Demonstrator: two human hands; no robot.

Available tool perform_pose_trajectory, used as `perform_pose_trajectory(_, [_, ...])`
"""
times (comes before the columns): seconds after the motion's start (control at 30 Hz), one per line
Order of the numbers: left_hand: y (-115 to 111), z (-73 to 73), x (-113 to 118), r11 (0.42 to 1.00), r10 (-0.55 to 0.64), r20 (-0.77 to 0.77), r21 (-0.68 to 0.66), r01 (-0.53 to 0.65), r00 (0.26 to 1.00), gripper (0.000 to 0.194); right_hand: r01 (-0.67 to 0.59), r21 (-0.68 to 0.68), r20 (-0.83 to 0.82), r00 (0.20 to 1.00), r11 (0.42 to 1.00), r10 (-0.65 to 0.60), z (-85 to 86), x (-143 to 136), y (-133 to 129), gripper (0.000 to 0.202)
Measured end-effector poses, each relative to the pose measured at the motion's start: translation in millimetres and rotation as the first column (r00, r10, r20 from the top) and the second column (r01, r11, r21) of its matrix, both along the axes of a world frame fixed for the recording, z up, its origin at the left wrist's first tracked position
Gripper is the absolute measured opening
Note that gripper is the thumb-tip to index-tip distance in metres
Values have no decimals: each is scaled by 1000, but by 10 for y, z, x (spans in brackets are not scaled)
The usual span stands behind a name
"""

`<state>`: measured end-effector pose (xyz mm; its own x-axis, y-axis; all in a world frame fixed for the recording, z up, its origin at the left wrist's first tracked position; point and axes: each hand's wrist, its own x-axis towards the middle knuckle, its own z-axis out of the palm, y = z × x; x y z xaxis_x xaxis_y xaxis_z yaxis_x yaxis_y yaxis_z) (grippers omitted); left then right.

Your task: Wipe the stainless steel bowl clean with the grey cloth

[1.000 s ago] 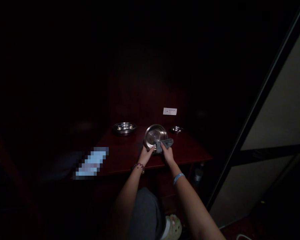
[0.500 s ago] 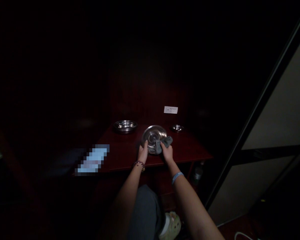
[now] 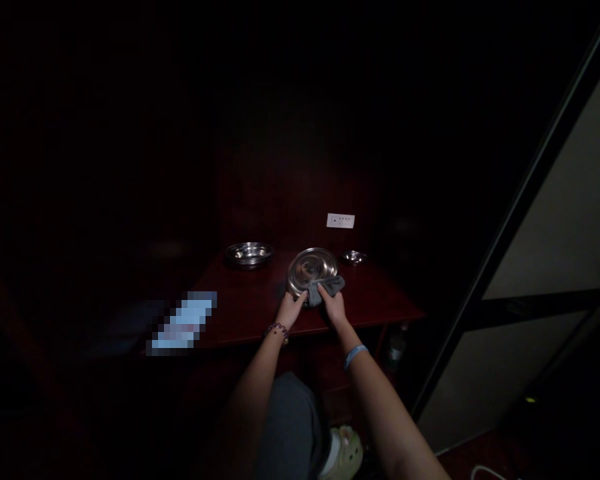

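A round, shiny metal plate (image 3: 310, 265) is held tilted above the dark red desk (image 3: 240, 307), its inner face towards me. My left hand (image 3: 291, 311) grips the plate's lower left rim, thumb on top. My right hand (image 3: 334, 308) is closed on a grey cloth (image 3: 325, 288), which lies folded over the plate's lower right rim. Its fingers behind the cloth are hidden. At the back left of the desk sit stacked metal dishes (image 3: 249, 253). A small metal bowl (image 3: 354, 258) stands to the right of the plate.
A white power socket (image 3: 341, 221) is on the back panel. At the desk's left lies a blurred-out bright rectangle (image 3: 183, 323). Below the desk's right side stands a bottle (image 3: 395, 350). A pale sliding door panel (image 3: 540, 253) rises at right. My knee and shoe are under the desk edge.
The plate has turned and shifted slightly right in my hands. My left hand has slid along the rim towards the cloth, and its thumb now lies closer to my right hand.
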<state>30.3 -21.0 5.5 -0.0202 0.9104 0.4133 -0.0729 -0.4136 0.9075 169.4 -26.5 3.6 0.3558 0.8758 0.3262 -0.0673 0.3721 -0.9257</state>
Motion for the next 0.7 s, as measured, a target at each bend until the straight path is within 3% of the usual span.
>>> perform_pose_trajectory(0.3, [-55, 66, -12, 995, 101, 56, -21, -100, 993, 36, 177, -62, 29, 984, 982, -176, -29, 13, 29, 41])
perform_pose_trajectory(0.47, [-162, 168, -39, 989, 121, 148, 62, -131, 982, 47, 151, -5, -20, 988, 988, -151, -52, 20, 73, 43])
perform_pose_trajectory(0.7, [-106, 122, 0, 999, -50, 54, 12, 49, 997, 48, 79, 5, -89, 993, 997, -78, -89, 26, 117, 48])
